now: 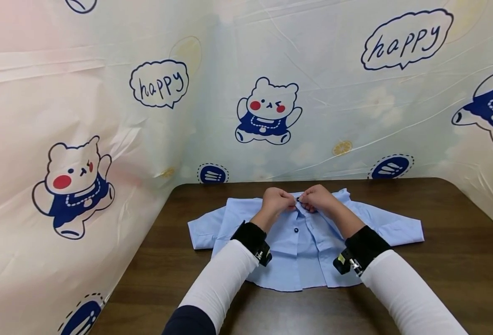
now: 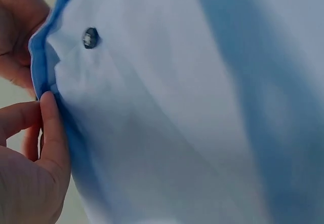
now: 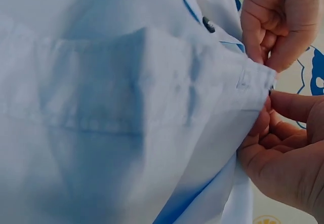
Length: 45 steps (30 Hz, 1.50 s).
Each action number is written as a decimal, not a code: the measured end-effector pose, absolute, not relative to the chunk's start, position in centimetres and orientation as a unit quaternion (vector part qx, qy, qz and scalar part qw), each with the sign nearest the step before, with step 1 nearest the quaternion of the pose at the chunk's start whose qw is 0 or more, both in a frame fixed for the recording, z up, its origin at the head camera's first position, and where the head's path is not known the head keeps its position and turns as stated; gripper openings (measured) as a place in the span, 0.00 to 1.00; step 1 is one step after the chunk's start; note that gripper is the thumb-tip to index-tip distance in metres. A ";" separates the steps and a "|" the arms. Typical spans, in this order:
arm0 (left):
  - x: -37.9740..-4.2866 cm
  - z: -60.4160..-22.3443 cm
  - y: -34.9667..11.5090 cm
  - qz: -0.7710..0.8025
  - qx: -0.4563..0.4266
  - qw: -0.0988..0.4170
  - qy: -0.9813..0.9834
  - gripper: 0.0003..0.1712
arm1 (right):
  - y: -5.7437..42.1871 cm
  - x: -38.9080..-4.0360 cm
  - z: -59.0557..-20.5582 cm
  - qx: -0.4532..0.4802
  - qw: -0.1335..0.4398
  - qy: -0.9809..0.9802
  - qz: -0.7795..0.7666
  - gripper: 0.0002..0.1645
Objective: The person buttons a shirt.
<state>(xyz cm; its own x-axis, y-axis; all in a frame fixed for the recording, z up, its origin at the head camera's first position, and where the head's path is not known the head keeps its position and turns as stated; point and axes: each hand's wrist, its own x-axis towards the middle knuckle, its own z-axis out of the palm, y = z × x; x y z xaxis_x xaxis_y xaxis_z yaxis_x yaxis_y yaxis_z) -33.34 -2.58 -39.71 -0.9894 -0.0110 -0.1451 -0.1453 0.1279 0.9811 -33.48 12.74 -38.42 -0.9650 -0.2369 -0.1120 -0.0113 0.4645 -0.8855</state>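
A light blue short-sleeved shirt [image 1: 271, 260] lies spread on the table, its collar end away from me. My left hand [image 1: 277, 200] pinches the front edge of the shirt near the collar; in the left wrist view its thumb and finger [image 2: 50, 112] hold the fabric edge. Close beside it, my right hand [image 1: 318, 197] pinches the other front edge, the buttonhole placket [image 3: 243, 82] in the right wrist view. A dark button [image 1: 298, 199] shows between the hands, partly hidden by fingers. Lower on the front is another dark button [image 1: 296, 230], where the two edges lie apart.
The brown wooden table [image 1: 154, 279] extends around the shirt on both sides. A printed cloth backdrop [image 1: 213, 116] with bears and lettering hangs behind and to the left. Black wrist straps [image 1: 252, 237] with small cameras sit on both forearms.
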 end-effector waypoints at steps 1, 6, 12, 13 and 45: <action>-33.3 -39.7 -2.6 0.646 -0.046 0.042 0.761 0.03 | 12.7 -33.5 -38.4 -0.068 0.114 0.847 -0.515 0.09; -33.3 -40.0 -2.4 0.572 -0.029 0.009 0.820 0.03 | 12.6 -33.6 -38.5 -0.059 0.115 0.847 -0.516 0.10; -33.4 -40.1 -2.8 0.566 -0.027 0.033 0.824 0.02 | 12.9 -33.6 -39.0 -0.067 0.094 0.860 -0.497 0.11; -33.4 -40.0 -2.9 0.560 -0.026 0.039 0.827 0.03 | 13.0 -33.5 -38.9 -0.073 0.089 0.865 -0.488 0.11; -28.1 -41.8 -3.6 0.287 0.111 0.000 0.951 0.05 | 13.0 -26.4 -40.4 -0.142 -0.027 0.960 -0.238 0.05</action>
<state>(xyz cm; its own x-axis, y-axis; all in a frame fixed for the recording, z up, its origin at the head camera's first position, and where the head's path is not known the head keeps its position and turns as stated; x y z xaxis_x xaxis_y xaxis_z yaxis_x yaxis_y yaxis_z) -28.06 -3.64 -41.81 -0.9755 0.2105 0.0633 0.2103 0.8104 0.5468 -26.43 13.00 -40.44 -0.9580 -0.2605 0.1200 -0.2864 0.8464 -0.4490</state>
